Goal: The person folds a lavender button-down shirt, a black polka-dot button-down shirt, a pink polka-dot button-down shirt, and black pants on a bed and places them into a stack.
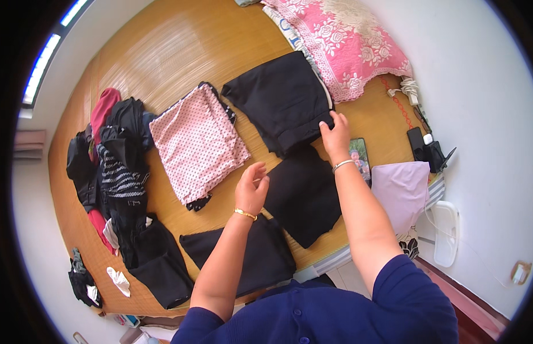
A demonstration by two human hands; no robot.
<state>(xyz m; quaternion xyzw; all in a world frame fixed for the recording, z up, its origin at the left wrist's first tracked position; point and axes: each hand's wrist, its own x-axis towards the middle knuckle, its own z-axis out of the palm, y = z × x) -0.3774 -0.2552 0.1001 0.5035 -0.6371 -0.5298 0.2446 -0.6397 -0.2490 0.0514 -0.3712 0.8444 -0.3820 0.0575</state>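
Observation:
Folded black trousers (278, 94), with a seamed band along the lower right side, lie on the mat in front of me. My right hand (335, 137) rests at their lower right corner, thumb on the cloth and fingers apart at its edge. My left hand (253, 188) hovers with loosely bent, parted fingers and holds nothing. Beside it lies a folded pink dotted cloth (197, 143) with black dotted fabric peeking out beneath. Between my forearms is a smaller folded black garment (304, 198). Another folded dark garment (266, 255) lies partly hidden under my left forearm.
A heap of dark clothes (120, 166) spreads along the left. A pink floral pillow (358, 51) lies at the far right. Near my right forearm are a phone (360, 157) showing a picture, a folded lilac cloth (401, 186) and black chargers (433, 153). A white sock (118, 281) lies lower left.

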